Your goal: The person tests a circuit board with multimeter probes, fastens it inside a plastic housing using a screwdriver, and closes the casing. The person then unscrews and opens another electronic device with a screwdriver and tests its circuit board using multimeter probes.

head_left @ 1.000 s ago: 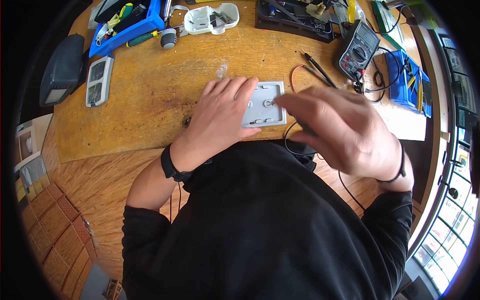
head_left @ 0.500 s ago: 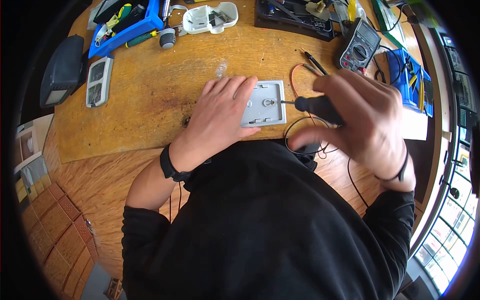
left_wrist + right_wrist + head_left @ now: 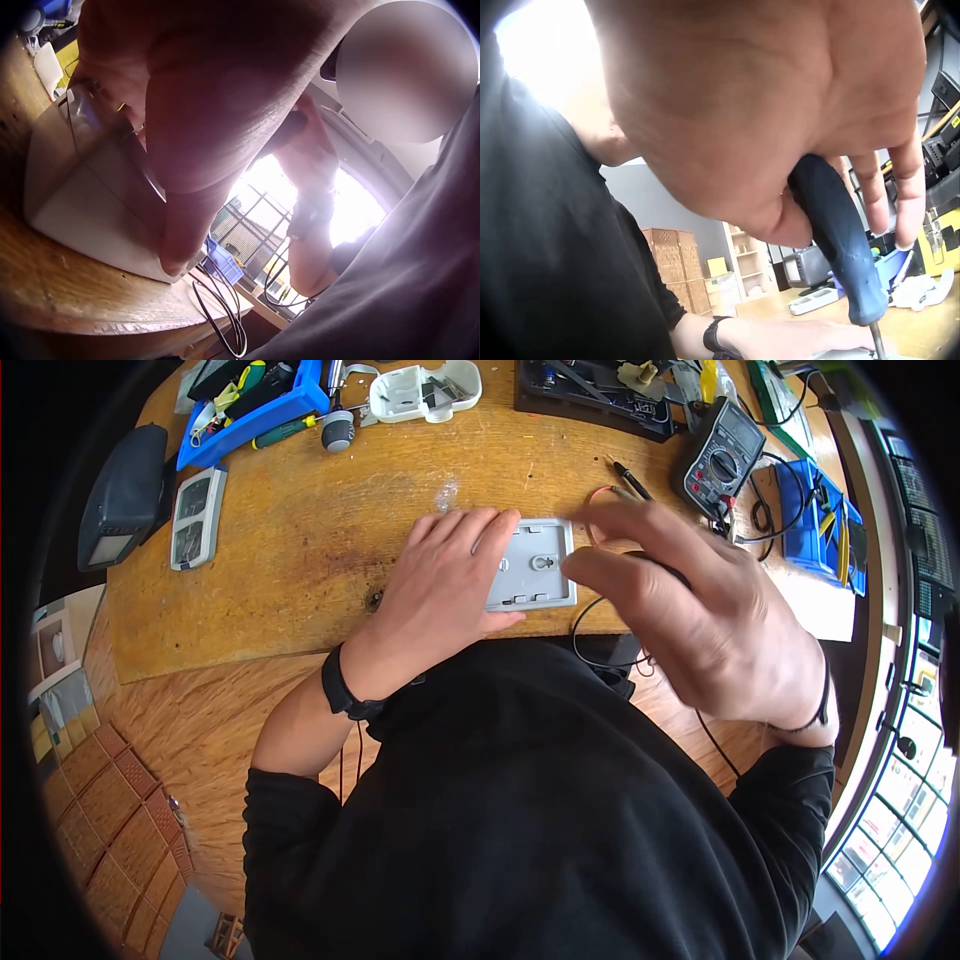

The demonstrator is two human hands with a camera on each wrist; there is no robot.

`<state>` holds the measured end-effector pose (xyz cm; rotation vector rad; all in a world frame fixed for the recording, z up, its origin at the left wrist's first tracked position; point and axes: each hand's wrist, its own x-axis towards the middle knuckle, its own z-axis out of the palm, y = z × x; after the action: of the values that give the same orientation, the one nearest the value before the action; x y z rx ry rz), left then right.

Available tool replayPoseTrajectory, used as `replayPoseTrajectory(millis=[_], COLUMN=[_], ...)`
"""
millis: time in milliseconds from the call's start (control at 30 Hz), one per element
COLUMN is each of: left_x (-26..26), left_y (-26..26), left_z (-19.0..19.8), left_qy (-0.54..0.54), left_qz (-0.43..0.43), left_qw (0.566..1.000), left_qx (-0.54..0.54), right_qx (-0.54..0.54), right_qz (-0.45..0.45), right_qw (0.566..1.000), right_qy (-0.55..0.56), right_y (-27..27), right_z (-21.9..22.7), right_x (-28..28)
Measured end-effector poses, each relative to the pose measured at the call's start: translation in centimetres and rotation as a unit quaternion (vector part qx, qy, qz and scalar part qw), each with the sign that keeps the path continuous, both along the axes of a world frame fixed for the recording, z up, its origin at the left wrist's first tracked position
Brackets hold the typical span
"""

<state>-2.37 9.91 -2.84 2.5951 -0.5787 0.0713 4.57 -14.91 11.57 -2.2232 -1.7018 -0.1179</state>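
While astride grey casing (image 3: 530,572), left hand (image 3: 440,578) (palm-down).

1. Housing (image 3: 525,582) on table (image 3: 280,560), under left hand (image 3: 440,580).
2. Screwdriver (image 3: 840,240) in right hand (image 3: 715,620).
3. Multimeter (image 3: 722,460) beyond right hand.
4. Probe (image 3: 632,482) likewise, left of multimeter.
5. Tool bin (image 3: 212,452) beyond left hand, further left.

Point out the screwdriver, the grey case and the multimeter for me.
Screwdriver (image 3: 841,244): right wrist view, on its dark blue handle.
Grey case (image 3: 524,580): head view, on its recessed upper face.
Multimeter (image 3: 722,464): head view, on its round dial.
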Motion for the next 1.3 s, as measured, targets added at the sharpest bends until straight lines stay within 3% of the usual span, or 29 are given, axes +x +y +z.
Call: replayPoseTrajectory(millis=[67,100,200,233,300,400,433,467,533,567,600,667,700,733,800,867,967,1033,1133,1200,1300], left_x=[-0.1,-0.1,-0.1,0.1,-0.1,0.0,0.0,-0.1,0.0,-0.1,-0.1,-0.2,-0.1,0.0,-0.1,-0.1,0.2,-0.1,0.1,0.0,0.0], left_y=[-0.1,0.0,0.0,0.0,0.1,0.0,-0.1,0.0,-0.1,-0.2,-0.1,-0.1,-0.1,-0.1,-0.3,-0.3,-0.2,-0.2,-0.4,-0.3,-0.3], left_z=[-0.1,-0.2,-0.2,-0.2,0.0,-0.2,-0.2,-0.2,-0.1,-0.1,-0.1,-0.3,-0.3,-0.3,-0.1,-0.1,0.1,0.1,-0.1,-0.2,-0.2], left_qy=[-0.001,-0.002,-0.003,-0.005,0.002,0.001,0.000,0.003,0.002,-0.008,-0.017,-0.016,-0.021,-0.021,-0.014,-0.012,-0.015,-0.011,-0.002,-0.021,-0.016], left_qz=[0.000,0.002,0.002,0.005,0.000,-0.001,-0.002,-0.001,-0.003,-0.002,0.001,0.004,0.002,-0.001,0.002,-0.001,0.003,0.002,-0.001,0.004,0.002], left_qw=[1.000,1.000,1.000,1.000,1.000,1.000,1.000,1.000,1.000,1.000,1.000,1.000,1.000,1.000,1.000,1.000,1.000,1.000,1.000,1.000,1.000], left_qx=[-0.003,-0.004,-0.002,-0.002,-0.006,-0.006,-0.006,-0.004,-0.001,-0.002,-0.003,-0.004,-0.005,-0.005,-0.005,0.000,0.001,0.000,-0.004,0.007,0.003], right_qx=[-0.032,-0.076,-0.085,-0.085,0.036,-0.042,-0.027,-0.034,-0.037,-0.065,-0.065,0.076,0.041,0.040,-0.004,-0.025,-0.031,0.056,-0.004,-0.027,-0.059], right_qz=[-0.087,-0.137,-0.164,-0.162,-0.048,-0.029,-0.144,-0.183,-0.209,-0.219,-0.215,-0.036,0.009,0.007,-0.134,-0.185,-0.175,-0.038,-0.031,-0.140,-0.154], right_qw=[0.995,0.987,0.983,0.983,0.998,0.997,0.987,0.983,0.977,0.973,0.974,0.996,0.999,0.999,0.988,0.982,0.984,0.995,0.998,0.990,0.985], right_qy=[0.047,0.017,0.005,0.002,0.023,0.055,0.066,0.000,-0.023,0.023,0.021,0.015,0.024,0.024,0.076,0.002,0.013,0.077,0.048,-0.006,0.041], right_y=[-0.3,-0.7,-1.0,-0.7,0.1,-0.8,-0.3,-0.3,-1.0,-1.3,-1.3,-1.0,-1.1,-1.1,-1.2,-1.8,-1.2,-0.4,-1.2,-1.3,-1.5], right_z=[0.3,0.6,0.9,0.9,0.4,0.6,0.4,-0.3,-1.5,-0.5,-0.5,-1.0,-0.9,-0.6,0.0,-1.3,0.2,0.2,-0.4,-1.4,-0.7], right_x=[-0.8,-0.9,-0.1,0.2,0.5,-0.3,-1.5,-1.1,0.4,0.6,1.0,1.5,1.6,1.1,-0.4,0.8,0.5,0.3,0.0,0.0,0.7])
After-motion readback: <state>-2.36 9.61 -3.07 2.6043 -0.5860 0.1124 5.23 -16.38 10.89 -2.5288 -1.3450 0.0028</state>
